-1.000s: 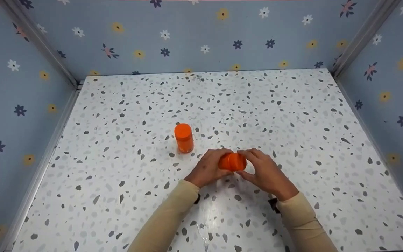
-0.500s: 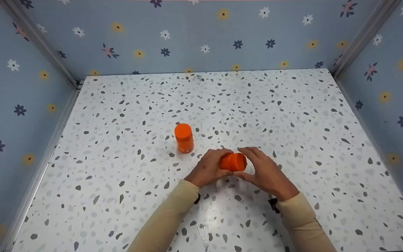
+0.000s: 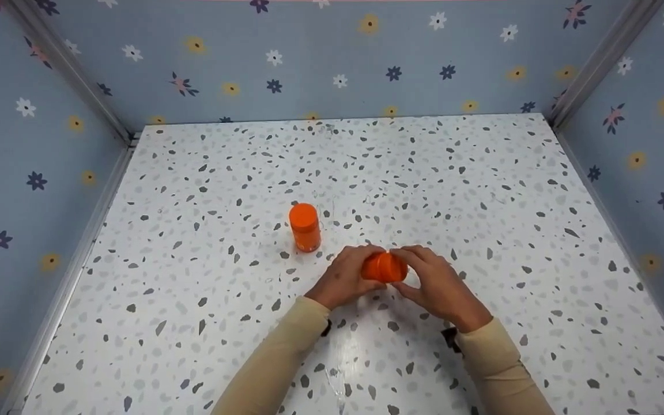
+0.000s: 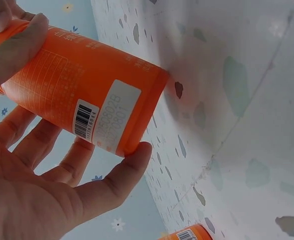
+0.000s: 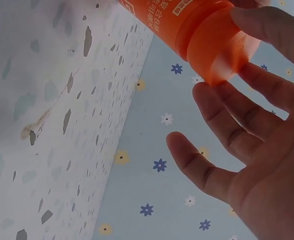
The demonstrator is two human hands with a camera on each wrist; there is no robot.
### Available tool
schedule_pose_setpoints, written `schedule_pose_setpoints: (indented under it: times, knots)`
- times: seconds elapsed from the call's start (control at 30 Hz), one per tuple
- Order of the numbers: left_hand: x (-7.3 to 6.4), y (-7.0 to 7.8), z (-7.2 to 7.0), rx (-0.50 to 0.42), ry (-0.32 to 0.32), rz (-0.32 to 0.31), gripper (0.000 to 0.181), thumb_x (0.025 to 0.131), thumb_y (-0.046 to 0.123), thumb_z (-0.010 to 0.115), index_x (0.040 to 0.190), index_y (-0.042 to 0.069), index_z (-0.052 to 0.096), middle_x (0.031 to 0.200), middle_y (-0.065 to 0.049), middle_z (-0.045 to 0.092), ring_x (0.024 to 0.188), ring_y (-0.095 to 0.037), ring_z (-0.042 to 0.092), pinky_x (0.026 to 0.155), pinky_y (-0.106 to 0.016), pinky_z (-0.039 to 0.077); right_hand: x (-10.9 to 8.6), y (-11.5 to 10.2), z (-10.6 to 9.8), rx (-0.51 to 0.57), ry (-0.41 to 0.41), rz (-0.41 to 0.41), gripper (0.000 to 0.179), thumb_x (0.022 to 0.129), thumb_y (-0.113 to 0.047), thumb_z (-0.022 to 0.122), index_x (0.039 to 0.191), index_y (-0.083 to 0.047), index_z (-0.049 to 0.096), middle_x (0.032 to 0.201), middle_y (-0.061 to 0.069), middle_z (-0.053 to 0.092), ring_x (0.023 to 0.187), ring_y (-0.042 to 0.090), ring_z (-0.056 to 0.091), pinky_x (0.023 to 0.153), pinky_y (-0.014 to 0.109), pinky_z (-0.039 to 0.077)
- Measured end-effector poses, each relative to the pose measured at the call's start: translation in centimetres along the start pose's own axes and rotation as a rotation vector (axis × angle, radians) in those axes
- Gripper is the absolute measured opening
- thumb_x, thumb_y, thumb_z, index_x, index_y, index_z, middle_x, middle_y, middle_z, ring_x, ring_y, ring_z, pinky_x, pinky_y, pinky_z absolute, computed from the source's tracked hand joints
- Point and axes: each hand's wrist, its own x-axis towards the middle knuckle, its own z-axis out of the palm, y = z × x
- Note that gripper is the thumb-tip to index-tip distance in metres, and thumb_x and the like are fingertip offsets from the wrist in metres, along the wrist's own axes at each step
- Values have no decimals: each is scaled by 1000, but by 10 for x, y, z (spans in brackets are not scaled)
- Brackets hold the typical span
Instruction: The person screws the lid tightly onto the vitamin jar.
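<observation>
My left hand (image 3: 343, 278) grips an orange plastic bottle (image 4: 61, 75) round its body, its fingers spread along the far side in the left wrist view. The bottle is tilted over, cap end toward the right, and its side carries white print and a barcode label. My right hand (image 3: 440, 287) pinches the orange cap (image 5: 214, 45) between thumb and fingertips, its little finger standing free. A second orange bottle (image 3: 305, 229) with a matching cap stands upright, ahead and left of my left hand.
The speckled white tabletop (image 3: 205, 346) runs under both hands. Blue flowered panels (image 3: 332, 57) wall it in at the back and on both sides. Dark wrist straps partly show at the cuffs.
Half a second ago the right fingers were spread slightly off the cap; now they have closed back onto it. The left hand and the standing bottle stay put.
</observation>
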Motion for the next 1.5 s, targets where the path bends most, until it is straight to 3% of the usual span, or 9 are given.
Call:
schedule_pose_setpoints:
  times: [0.17, 0.4, 0.6, 0.77, 1.37, 1.5]
  knots:
    - [0, 0, 0, 12, 1, 11, 54, 81, 15, 84, 130, 11, 62, 123, -7, 66, 110, -24, 56, 97, -39, 50, -1, 0, 3, -19, 18, 37, 54, 81, -15, 84, 129, -1, 62, 117, 14, 65, 102, 31, 64, 87, 44, 56]
    - [0, 1, 0, 26, 4, 15, 54, 82, 16, 84, 131, 11, 61, 125, -7, 65, 111, -24, 56, 98, -39, 50, -1, -2, 2, -1, -18, 115, 60, 85, -25, 81, 134, 0, 57, 118, 15, 64, 100, 31, 63, 86, 44, 56]
    - [1, 0, 1, 23, 4, 10, 55, 81, 15, 84, 131, 11, 61, 123, -7, 66, 110, -24, 56, 97, -39, 49, -1, 1, 0, 16, -35, 26, 70, 80, -18, 85, 141, -7, 52, 134, 14, 56, 117, 33, 59, 95, 48, 53]
    - [1, 0, 1, 15, 3, 3, 54, 81, 15, 84, 130, 12, 62, 123, -5, 66, 110, -23, 56, 98, -39, 48, 0, 2, -1, 21, -34, -22, 64, 78, -5, 84, 135, -8, 56, 132, 14, 56, 116, 32, 59, 95, 46, 53]
    - [1, -2, 2, 17, 9, 30, 53, 82, 14, 83, 130, 9, 61, 124, -9, 65, 111, -25, 57, 98, -40, 50, 1, 0, 4, 56, -23, 38, 55, 84, -11, 81, 131, 2, 56, 117, 14, 59, 100, 27, 62, 87, 40, 56]
    - [0, -1, 1, 21, 6, 24, 53, 82, 15, 83, 130, 9, 61, 124, -9, 65, 111, -26, 57, 98, -40, 50, 1, 0, 3, 55, -30, 48, 60, 82, -14, 83, 133, 1, 55, 122, 15, 58, 103, 29, 61, 89, 42, 56]
